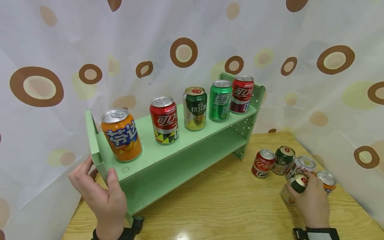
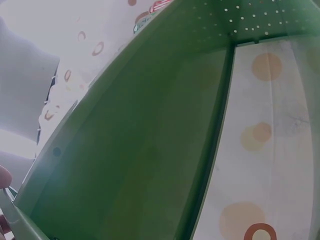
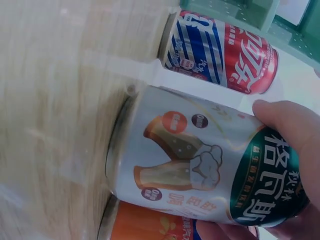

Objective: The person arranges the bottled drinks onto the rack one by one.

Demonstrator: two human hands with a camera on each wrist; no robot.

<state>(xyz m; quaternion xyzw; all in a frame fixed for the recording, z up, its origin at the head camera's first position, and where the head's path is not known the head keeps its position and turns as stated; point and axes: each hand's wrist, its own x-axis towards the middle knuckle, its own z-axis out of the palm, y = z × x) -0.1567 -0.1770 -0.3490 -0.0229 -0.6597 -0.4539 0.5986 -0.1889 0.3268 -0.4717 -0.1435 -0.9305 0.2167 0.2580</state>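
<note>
A light-green two-tier shelf [image 1: 186, 140] stands on the wooden table. My left hand [image 1: 103, 196] grips its left end panel, thumb in front and fingers behind; in the left wrist view a fingertip [image 2: 4, 177] shows at the panel's edge. My right hand [image 1: 313, 200] holds a white and dark-green drink can [image 1: 289, 196] by its upper part. In the right wrist view this can [image 3: 185, 155] has beer mugs printed on it. Around it stand a red can [image 1: 263, 164], a dark-green can [image 1: 283, 160], a white can [image 1: 301, 165] and an orange can [image 1: 327, 181].
Along the upper tier stand an orange can [image 1: 121, 135], a red can [image 1: 164, 120], a green-gold can [image 1: 195, 108], a bright-green can [image 1: 220, 100] and another red can [image 1: 242, 94]. A spotted sheet [image 1: 192, 30] hangs behind the table [image 1: 210, 206].
</note>
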